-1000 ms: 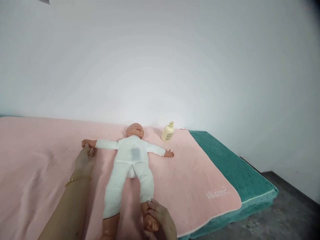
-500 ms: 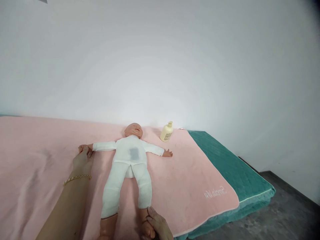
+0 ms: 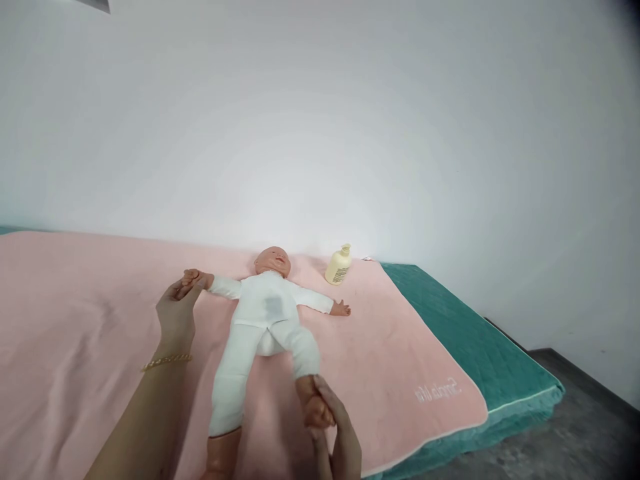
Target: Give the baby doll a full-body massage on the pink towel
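A baby doll with a white cloth body lies on its back on a pink blanket, head toward the wall. My left hand is closed around the doll's hand at the left of the view, holding that arm out sideways. My right hand grips the doll's foot on the right side, with fingers around the ankle and sole; that leg is lifted and bent a little. The doll's other arm and other leg rest on the blanket. A grey patch marks its chest.
A cream pump bottle stands on the blanket right of the doll's head. Under the blanket is a green padded mat, its edge showing at the right. A white wall rises behind, and grey floor lies at lower right.
My right hand has raised the doll's foot and moved it up and to the right. My left hand has lifted the doll's hand slightly higher and inward. The view has shifted a little.
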{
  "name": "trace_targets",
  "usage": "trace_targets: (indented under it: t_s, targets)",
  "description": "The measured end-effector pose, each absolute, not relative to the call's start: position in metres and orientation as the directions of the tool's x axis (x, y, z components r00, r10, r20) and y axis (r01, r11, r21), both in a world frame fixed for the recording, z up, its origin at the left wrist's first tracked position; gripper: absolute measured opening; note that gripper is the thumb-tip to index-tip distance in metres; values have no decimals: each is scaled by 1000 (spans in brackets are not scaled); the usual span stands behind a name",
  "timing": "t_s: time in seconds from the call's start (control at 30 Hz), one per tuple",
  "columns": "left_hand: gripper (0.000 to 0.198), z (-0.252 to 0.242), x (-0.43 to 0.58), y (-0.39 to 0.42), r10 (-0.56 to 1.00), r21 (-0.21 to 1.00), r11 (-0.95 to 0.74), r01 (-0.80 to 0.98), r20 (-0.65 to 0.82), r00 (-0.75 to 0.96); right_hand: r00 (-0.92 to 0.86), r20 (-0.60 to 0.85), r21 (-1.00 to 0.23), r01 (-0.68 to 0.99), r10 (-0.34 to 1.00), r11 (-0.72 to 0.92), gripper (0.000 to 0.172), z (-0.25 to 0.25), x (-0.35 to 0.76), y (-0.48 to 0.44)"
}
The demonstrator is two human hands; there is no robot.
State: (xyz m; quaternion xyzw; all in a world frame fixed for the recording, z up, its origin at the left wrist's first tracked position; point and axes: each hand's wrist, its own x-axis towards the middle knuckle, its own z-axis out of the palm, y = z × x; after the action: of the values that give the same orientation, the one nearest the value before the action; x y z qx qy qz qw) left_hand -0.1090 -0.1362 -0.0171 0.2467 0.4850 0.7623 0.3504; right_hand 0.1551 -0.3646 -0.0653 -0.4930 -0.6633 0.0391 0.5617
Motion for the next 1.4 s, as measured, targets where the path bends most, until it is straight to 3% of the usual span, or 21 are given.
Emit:
trace_targets:
  t_s: [0.1, 0.37, 0.57, 0.77, 0.9, 1.0, 1.1, 1.23, 1.4]
  targets:
    - [41, -8, -100, -142, 818, 929, -313, -199, 158, -553, 177, 727, -617, 592, 663, 519, 41, -40, 149, -347]
    - [33, -4, -80, -159, 926, 927, -359, 108, 369, -83, 213, 686, -672, 551, 696, 494, 35, -16, 142, -296]
    - [31, -8, -77, -154, 798, 770, -601, 216, 565, 208, 234, 652, -730, 449, 721, 515, 32, -17, 137, -277]
    - [24, -12, -76, -148, 654, 566, -755, 329, 684, 323, 242, 638, -749, 417, 731, 515, 32, -22, 132, -274]
    - [17, -15, -73, -146, 614, 504, -787, 355, 700, 366, 220, 658, -723, 450, 720, 524, 33, -25, 130, -278]
    - [20, -15, -74, -147, 652, 561, -757, 334, 682, 331, 196, 688, -690, 476, 699, 546, 33, -25, 129, -281]
    - [29, -10, -80, -150, 762, 708, -647, 284, 611, 215, 169, 705, -666, 493, 689, 560, 34, -24, 130, -285]
    - [34, -2, -93, -156, 902, 890, -416, 186, 430, -38, 164, 684, -671, 524, 711, 524, 37, -22, 134, -297]
    - [37, 0, -102, -153, 877, 939, -344, -22, 312, -364, 142, 693, -625, 607, 707, 491, 39, -28, 143, -322]
